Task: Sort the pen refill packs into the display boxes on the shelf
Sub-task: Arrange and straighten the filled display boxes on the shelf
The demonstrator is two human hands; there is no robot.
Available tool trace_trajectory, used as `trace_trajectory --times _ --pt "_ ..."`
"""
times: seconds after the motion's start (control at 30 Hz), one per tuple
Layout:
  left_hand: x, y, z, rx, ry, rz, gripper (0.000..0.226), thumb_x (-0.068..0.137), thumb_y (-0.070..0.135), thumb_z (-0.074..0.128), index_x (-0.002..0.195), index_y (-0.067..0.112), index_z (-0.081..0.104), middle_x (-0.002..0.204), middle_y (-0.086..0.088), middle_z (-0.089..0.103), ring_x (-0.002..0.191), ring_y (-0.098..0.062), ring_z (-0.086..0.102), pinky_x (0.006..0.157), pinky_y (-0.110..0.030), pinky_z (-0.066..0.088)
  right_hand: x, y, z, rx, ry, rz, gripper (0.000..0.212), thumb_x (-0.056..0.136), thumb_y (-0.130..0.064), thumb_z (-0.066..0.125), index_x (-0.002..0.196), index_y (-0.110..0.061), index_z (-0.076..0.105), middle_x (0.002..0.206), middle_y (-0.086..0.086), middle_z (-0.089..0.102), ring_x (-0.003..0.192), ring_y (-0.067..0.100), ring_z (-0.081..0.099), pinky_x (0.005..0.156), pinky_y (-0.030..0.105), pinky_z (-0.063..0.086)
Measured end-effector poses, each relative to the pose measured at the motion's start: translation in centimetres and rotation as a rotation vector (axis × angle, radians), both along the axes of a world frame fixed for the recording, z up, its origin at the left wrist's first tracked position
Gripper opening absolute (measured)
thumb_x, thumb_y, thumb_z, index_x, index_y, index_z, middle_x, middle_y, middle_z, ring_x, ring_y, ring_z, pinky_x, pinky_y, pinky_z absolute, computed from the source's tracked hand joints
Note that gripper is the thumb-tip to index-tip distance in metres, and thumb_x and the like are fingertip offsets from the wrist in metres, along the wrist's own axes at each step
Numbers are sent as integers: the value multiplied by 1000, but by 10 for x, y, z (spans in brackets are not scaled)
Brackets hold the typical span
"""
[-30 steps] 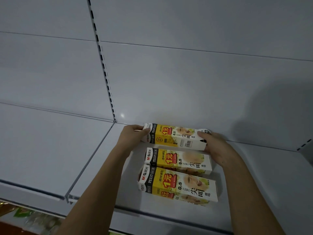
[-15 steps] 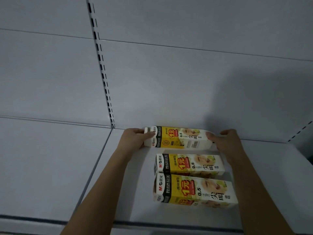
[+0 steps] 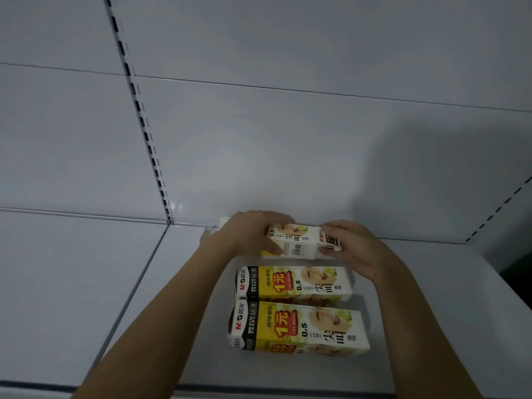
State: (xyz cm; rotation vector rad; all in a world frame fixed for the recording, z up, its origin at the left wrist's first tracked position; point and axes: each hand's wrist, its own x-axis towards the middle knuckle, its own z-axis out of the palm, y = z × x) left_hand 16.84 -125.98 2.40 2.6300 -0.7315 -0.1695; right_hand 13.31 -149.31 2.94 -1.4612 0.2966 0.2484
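Head view: white metal shelf [image 3: 431, 312] with three long yellow-and-white refill boxes lying flat, one behind another from the front edge toward the back panel [image 3: 288, 139]. The rear box [image 3: 296, 240] sat at the back edge of the shelf, close to or against the back panel; contact could not be told. It was held at both ends. The left hand [image 3: 253, 231] lay over its left part, fingers curled over the top and thumb on the near face, covering most of the yellow print. The right hand [image 3: 351, 249] gripped the right end, thumb on the near face by the black label, fingers wrapped behind. A barcode showed on the box's near face between the two hands. The middle box [image 3: 293, 283] lay just in front of the rear one, a narrow strip of shelf visible between them. The front box [image 3: 299, 326] lay touching or almost touching the middle one, nearer the shelf's front edge, free of both hands. Both had black M&G ends pointing left. A slotted upright [image 3: 141, 122] ran down the back panel to the shelf's back left corner. A second shelf section [image 3: 57, 283] lay to the left of a seam. Both forearms were bare.
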Motion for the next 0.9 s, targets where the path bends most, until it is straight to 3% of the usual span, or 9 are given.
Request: trace_trajectory --times 0.1,0.2,0.33,0.4,0.47,0.6,0.67,0.77,0.9 --pt "3 13 14 -166 227 -58 55 87 37 69 137 48 48 129 23 57 113 -3 55 96 -30 45 -1 -8 11 158 -73 48 23 98 -10 57 118 -1 64 109 17 67 95 26 69 76 34 61" --pt "2 27 27 -252 377 -24 36 91 39 62 126 46 60 120 18 64 108 -7 60 92 -25 45 -2 -14 15 97 -184 176 26 101 -14 52 123 -13 65 114 13 70 98 23 70 81 35 57" --pt "-1 33 32 -269 454 71 19 96 32 58 113 37 65 112 14 67 98 -6 65 86 -23 48 1 -7 10 -35 -245 257 37 91 -2 65 126 -13 63 112 14 71 101 24 70 80 29 57" --pt "-3 29 31 -217 337 40 29 97 40 53 125 38 60 118 17 64 102 -5 63 91 -29 51 4 1 7 -122 -226 174 23 93 -1 64 115 -9 66 98 18 73 83 23 72 74 29 59" --pt "-7 14 27 -117 193 24 49 93 52 54 140 46 42 123 16 62 103 -7 63 92 -36 52 7 9 4 -174 -183 86 7 97 -7 59 98 -6 66 83 18 72 67 21 70 66 30 60" --pt "-9 -15 8 54 -127 75 93 74 55 75 149 42 22 135 10 48 113 -15 53 89 -35 49 7 15 9 -272 -192 110 13 99 -12 56 91 -6 63 70 16 71 56 21 67 54 30 57" --pt "-8 -15 1 94 -311 76 97 77 56 71 153 36 14 140 5 39 120 -18 46 93 -35 46 4 15 14 -298 -219 123 11 99 -11 56 96 -5 63 66 13 71 54 21 65 51 29 53" --pt "-13 -14 -4 113 -569 24 94 81 64 59 154 34 8 142 2 41 123 -20 44 100 -37 39 4 13 19 -274 -248 94 12 97 -8 54 98 -5 65 61 11 68 51 20 62 49 28 51" --pt "-15 -14 -5 111 -614 -60 82 81 46 71 146 37 21 141 -3 44 118 -25 53 97 -41 45 1 16 24 -244 -226 139 16 97 -6 52 100 -6 68 58 10 64 48 20 58 47 27 47"
